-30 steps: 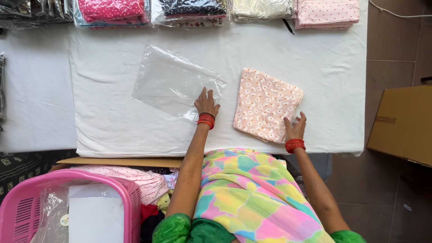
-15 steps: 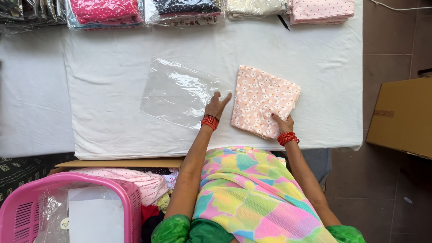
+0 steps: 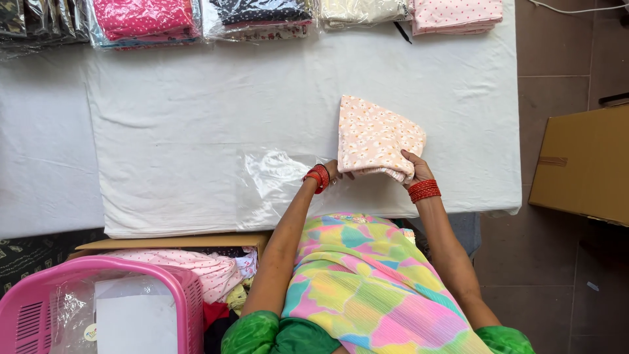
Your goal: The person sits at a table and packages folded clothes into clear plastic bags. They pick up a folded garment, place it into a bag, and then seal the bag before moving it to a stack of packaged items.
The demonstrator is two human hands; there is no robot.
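A folded peach cloth with small white flowers is lifted at its near edge above the white table cover. My right hand grips the cloth's near right corner. My left hand holds the near left edge, fingers tucked under it. A clear plastic bag lies flat on the cover just left of my left hand, partly under my wrist. Both wrists wear red bangles.
Packed folded garments line the far edge of the table. A pink plastic basket with a plastic-wrapped white sheet sits at near left, beside a box of loose clothes. A brown cardboard box stands on the floor to the right.
My left hand left the plastic bag and moved right to the cloth's near edge. Both hands now grip the cloth and have raised its near side. The bag slid nearer.
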